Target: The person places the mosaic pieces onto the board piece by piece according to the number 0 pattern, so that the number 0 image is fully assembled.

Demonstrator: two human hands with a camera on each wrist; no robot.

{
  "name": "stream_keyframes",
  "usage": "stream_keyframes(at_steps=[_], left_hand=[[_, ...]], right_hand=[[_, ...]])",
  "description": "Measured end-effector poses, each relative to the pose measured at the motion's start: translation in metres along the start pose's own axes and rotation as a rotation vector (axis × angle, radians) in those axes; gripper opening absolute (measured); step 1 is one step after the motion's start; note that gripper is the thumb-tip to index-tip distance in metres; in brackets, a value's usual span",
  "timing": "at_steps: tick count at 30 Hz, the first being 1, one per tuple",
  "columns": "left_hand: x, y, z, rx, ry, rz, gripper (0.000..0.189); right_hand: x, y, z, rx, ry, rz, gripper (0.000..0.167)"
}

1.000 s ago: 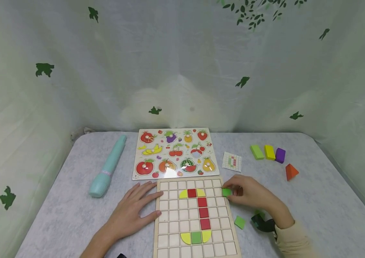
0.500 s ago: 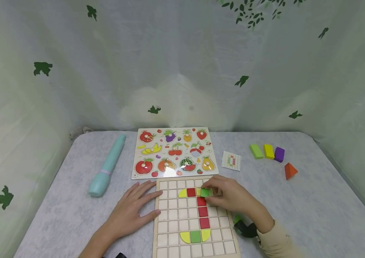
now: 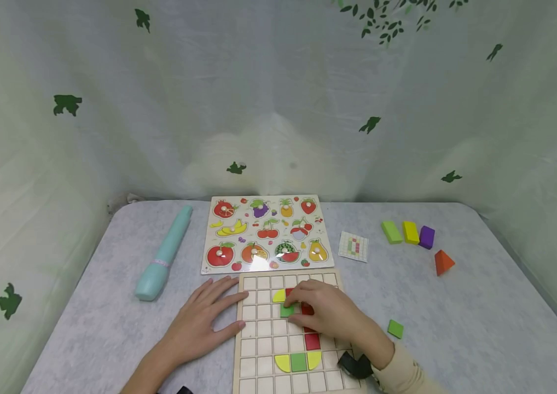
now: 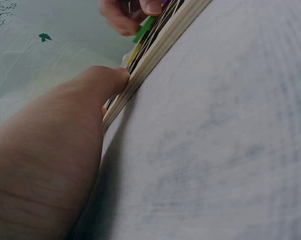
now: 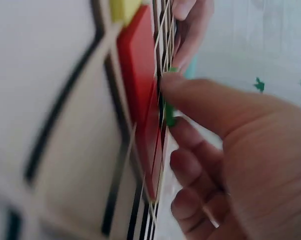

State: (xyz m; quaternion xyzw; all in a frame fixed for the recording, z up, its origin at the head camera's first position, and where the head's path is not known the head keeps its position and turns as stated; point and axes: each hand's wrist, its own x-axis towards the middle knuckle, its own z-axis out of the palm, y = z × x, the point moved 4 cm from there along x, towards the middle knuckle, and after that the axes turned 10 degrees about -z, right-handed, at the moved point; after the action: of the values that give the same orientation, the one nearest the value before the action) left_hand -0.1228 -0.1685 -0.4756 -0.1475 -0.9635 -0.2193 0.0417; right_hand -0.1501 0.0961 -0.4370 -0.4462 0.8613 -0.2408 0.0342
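Observation:
My right hand (image 3: 330, 312) pinches a green square tile (image 3: 286, 311) between thumb and fingers, over the upper middle of a wooden grid board (image 3: 265, 346). In the right wrist view, the green tile (image 5: 169, 114) is on edge at the fingertips, close over the board. My left hand (image 3: 204, 323) rests with fingers spread against the board's left edge. Set in the board are yellow rounded tiles (image 3: 283, 363), red squares (image 3: 312, 342) and a green square (image 3: 299, 361) in the lower row. My right hand covers some of the upper tiles.
A loose green tile (image 3: 395, 328) lies right of the board. Behind the board are a fruit puzzle (image 3: 239, 243) and a small pattern card (image 3: 353, 247). Green (image 3: 392, 232), yellow (image 3: 411, 232), purple (image 3: 427, 237) and orange (image 3: 443, 262) blocks sit back right; a teal tapered object (image 3: 162, 257) lies left.
My right hand has carried the green tile leftward from the board's right edge to over its upper middle. Another loose green tile beside the board is now hidden by the right arm. My left hand stays put.

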Motion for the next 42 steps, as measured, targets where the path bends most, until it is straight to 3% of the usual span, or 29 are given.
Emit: stream_keyframes(at_steps=[7,15,25,32,42], left_hand=[[0.0,0.001,-0.001,0.002,0.0,-0.004,0.06],[0.0,0.0,-0.003,0.001,0.006,0.007,0.06],[-0.002,-0.002,-0.003,0.01,0.008,0.003,0.06],[-0.001,-0.001,-0.003,0.013,0.009,0.004,0.061],[-0.001,0.0,-0.001,-0.005,0.001,0.006,0.06]], right_hand=[[0.002,-0.01,0.002,-0.071,0.02,-0.047,0.019],[0.001,-0.014,0.005,-0.141,-0.023,-0.031,0.024],[0.001,-0.013,0.007,-0.086,-0.026,-0.049,0.026],[-0.005,-0.007,-0.003,-0.002,0.014,0.038,0.023],[-0.039,0.01,-0.031,0.015,0.095,0.08,0.019]])
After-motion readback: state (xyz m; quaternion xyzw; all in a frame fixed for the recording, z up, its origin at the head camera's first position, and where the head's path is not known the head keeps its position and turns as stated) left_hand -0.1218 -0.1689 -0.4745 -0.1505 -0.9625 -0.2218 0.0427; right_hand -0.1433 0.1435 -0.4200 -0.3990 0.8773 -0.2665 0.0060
